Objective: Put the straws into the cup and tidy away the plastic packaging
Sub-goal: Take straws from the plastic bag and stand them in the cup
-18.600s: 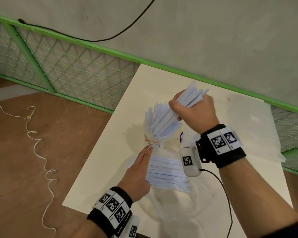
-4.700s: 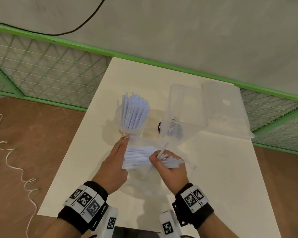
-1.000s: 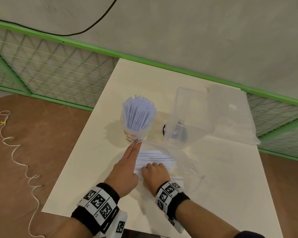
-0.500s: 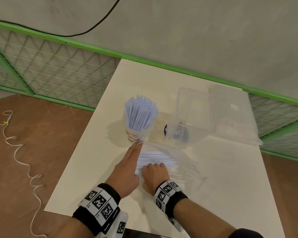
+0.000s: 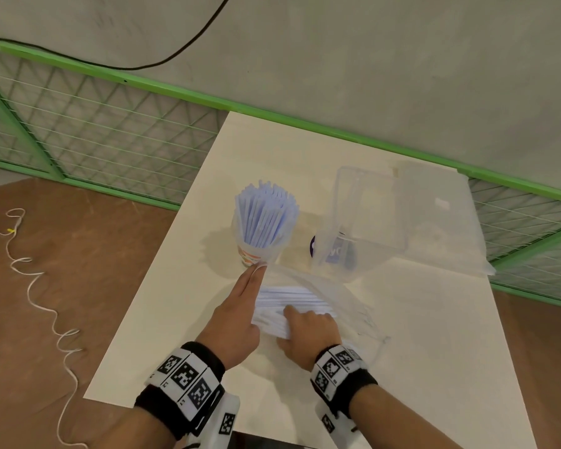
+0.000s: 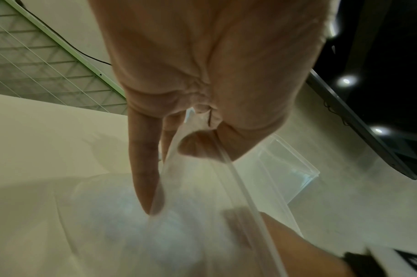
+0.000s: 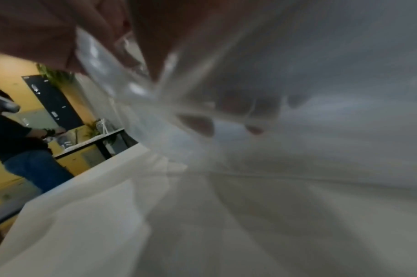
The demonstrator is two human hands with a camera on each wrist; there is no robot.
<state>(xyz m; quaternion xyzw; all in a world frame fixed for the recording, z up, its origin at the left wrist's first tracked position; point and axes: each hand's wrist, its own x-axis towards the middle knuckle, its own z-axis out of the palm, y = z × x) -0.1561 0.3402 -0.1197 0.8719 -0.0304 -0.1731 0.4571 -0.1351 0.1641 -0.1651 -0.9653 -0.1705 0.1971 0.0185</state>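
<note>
A clear cup [image 5: 256,254] stands at mid-table, packed with upright pale blue straws [image 5: 263,218]. Just in front of it lies a clear plastic bag [image 5: 344,296] with a bundle of loose straws [image 5: 292,296] still inside. My left hand [image 5: 237,314] lies along the bag's open left end, fingers straight toward the cup. In the left wrist view its thumb and fingers [image 6: 172,155] pinch the bag's film [image 6: 179,224]. My right hand [image 5: 308,325] is curled round the near side of the bundle in the bag. The right wrist view shows its fingertips [image 7: 198,125] blurred through plastic [image 7: 297,93].
A clear plastic box [image 5: 366,222] with something blue in it stands right of the cup, and a flat clear sheet [image 5: 444,222] lies behind it. A green mesh fence [image 5: 110,134] borders the table [image 5: 434,335] at the back. A white cord [image 5: 36,286] trails over the floor at left.
Over the last second both hands stayed almost in place at the bag. About five seconds ago my right hand was lifting a few straws; now it lies low on the bundle.
</note>
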